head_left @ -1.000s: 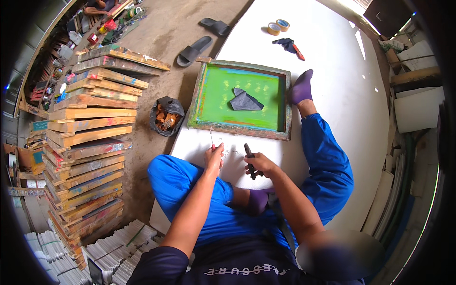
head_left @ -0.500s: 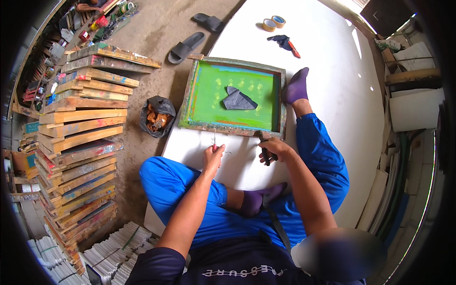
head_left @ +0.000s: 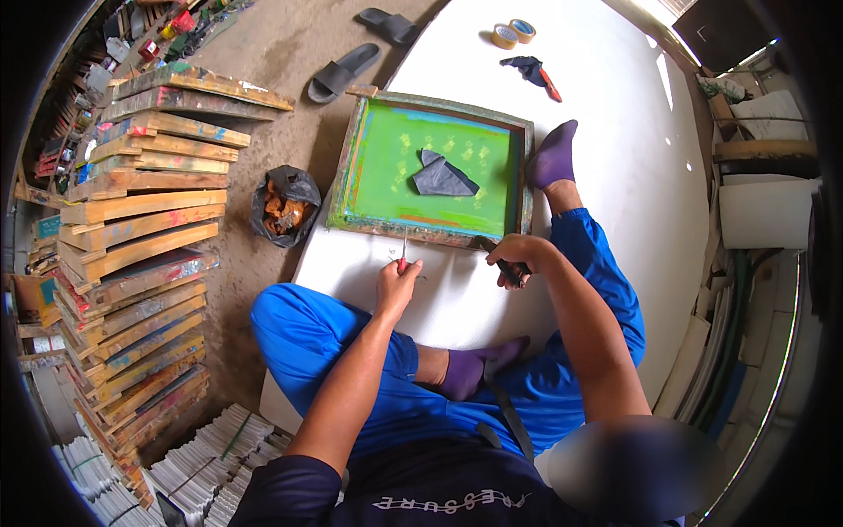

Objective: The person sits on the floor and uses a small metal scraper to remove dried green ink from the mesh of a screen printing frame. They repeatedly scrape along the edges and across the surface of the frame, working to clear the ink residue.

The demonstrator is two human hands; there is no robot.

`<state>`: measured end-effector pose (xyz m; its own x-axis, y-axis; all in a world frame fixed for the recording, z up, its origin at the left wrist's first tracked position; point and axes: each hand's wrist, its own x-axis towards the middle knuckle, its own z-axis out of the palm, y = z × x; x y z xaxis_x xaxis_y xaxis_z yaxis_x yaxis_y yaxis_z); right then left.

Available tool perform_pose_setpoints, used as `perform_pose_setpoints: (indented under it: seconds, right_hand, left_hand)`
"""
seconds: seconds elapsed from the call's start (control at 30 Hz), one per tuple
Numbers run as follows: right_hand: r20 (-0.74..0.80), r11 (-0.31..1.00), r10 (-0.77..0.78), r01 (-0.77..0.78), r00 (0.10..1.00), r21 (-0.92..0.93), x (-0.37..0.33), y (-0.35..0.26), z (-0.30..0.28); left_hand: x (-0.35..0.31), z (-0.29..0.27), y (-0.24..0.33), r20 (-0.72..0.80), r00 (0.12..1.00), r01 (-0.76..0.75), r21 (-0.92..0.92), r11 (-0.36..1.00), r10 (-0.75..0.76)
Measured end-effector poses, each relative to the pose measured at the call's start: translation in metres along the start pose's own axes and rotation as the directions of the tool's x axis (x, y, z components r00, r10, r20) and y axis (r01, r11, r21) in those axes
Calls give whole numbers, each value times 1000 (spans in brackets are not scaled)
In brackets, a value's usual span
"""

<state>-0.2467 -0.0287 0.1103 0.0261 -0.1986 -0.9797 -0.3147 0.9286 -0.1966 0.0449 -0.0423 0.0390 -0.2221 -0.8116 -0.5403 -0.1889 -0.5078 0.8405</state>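
Note:
A wooden-framed printing screen (head_left: 529, 176) with green mesh and pale yellow flower-like marks lies on the white surface before me. A folded dark grey cloth (head_left: 443, 178) rests on the mesh. My left hand (head_left: 399, 285) is closed around the red handle of a screwdriver (head_left: 403, 263); its thin shaft points at the frame's near edge. At that edge's right end, my right hand (head_left: 524, 256) is closed on a dark hand tool (head_left: 512, 274). The tool's head is close to the frame, and its exact kind is hard to make out.
Two tape rolls (head_left: 505, 36) and a dark cloth with a red-handled item (head_left: 533, 72) lie beyond the screen. To the left are black slides (head_left: 344, 74), a black bag of brown scraps (head_left: 287, 206) and stacked wooden frames (head_left: 149, 211). Bundled white sheets (head_left: 206, 457) stand lower left.
My right hand has shifted slightly right and up, and its dark tool has swung from nearly upright to slanted. The screwdriver stays at the near edge; the whole view has shifted a little.

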Motion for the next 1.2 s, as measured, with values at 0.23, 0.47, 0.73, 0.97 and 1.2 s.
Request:
perform_pose_setpoints:
  seconds: [0.23,0.47,0.73,0.97,1.2]
  right_hand:
    - [-305,969,-170,215,937,118,6,20,55]
    - [-412,952,-182,264,893,152,5,20,72]
    - [-627,918,-326,395,707,-32,57,57,91]
    - [-424,848,-495,527,758,-48,45,54,130]
    - [-120,824,-557,565,822,38,46,27,174]
  left_hand:
    - [5,3,-6,-6,1000,-24,64,998,25]
    - [3,1,-6,20,999,24,33,999,-25]
    - [2,2,-1,23,999,39,40,998,-40]
    - [-4,-10,-9,141,979,157,-54,986,-148]
    - [-6,-23,-8,174,946,308,-233,922,-272]
